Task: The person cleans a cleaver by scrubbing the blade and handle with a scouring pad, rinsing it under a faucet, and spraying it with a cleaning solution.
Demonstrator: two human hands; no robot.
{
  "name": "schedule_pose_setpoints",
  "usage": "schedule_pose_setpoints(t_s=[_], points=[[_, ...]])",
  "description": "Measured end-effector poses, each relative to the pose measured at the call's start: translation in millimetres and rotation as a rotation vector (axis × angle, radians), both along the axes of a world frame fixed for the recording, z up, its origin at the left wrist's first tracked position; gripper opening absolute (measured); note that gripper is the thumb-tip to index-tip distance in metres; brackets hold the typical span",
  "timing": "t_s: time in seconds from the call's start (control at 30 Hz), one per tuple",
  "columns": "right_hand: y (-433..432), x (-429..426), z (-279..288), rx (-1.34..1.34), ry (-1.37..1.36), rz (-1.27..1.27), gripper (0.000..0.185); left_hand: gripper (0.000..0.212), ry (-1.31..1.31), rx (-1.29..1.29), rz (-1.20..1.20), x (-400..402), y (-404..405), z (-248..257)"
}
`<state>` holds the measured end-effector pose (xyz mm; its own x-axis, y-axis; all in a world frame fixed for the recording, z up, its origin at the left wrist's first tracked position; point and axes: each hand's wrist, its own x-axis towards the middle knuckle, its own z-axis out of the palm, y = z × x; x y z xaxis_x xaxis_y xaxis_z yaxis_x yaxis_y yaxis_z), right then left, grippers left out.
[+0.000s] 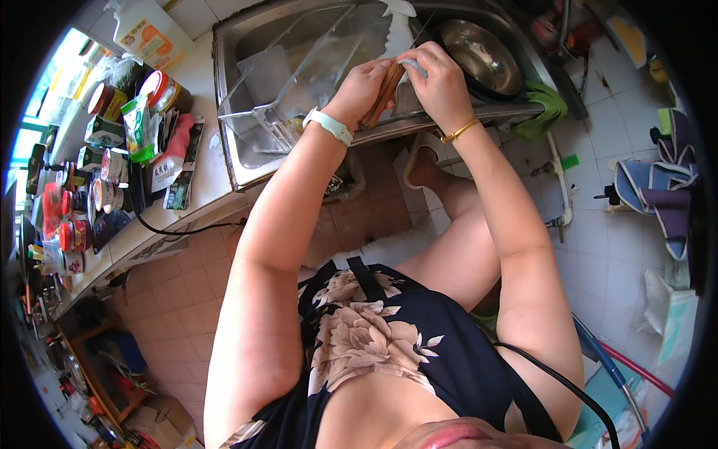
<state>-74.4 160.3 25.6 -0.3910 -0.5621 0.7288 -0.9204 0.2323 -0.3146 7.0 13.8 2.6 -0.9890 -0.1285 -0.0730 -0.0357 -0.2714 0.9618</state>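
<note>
My left hand (pixel 362 87), with a pale watch strap at the wrist, grips a narrow reddish-brown piece (pixel 382 101) over the front edge of the sink. Whether it is wood cannot be told. Pinched in my right hand (pixel 443 81) is a small grey-white pad or cloth (pixel 414 67), at the upper end of the brown piece. Between the hands, a greyish ridged surface (pixel 408 98) partly shows; its kind is unclear. In the steel sink (pixel 230 165), to the left of my hands, lies a clear, see-through bin (pixel 263 115), tilted.
A white spray bottle (pixel 397 28) stands behind my hands. To the right are a metal bowl (pixel 479 56) and a green cloth (pixel 541 109) over the sink edge. Jars (pixel 162 90), packets and a large jug (pixel 148 36) crowd the left counter. Purple-blue fabric (pixel 656 185) hangs right.
</note>
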Motion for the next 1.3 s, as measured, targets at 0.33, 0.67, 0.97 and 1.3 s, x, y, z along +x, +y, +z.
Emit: schedule_pose_setpoints(t_s=[0.33,0.67,0.97,1.3], points=[[-1,33,-1,-0.021,-0.068,0.124,0.011,0.038,0.013,0.048,-0.011,-7,-4,-12],[25,-5,10,-0.398,-0.529,-0.131,0.014,0.037,0.117,0.131,-0.057,6,11,22],[32,-6,16,-0.563,-0.716,-0.057,0.018,0.015,0.338,0.11,0.107,15,18,26],[25,3,17,-0.663,-1.196,0.533,0.015,0.019,0.444,0.283,0.335,-17,21,48]])
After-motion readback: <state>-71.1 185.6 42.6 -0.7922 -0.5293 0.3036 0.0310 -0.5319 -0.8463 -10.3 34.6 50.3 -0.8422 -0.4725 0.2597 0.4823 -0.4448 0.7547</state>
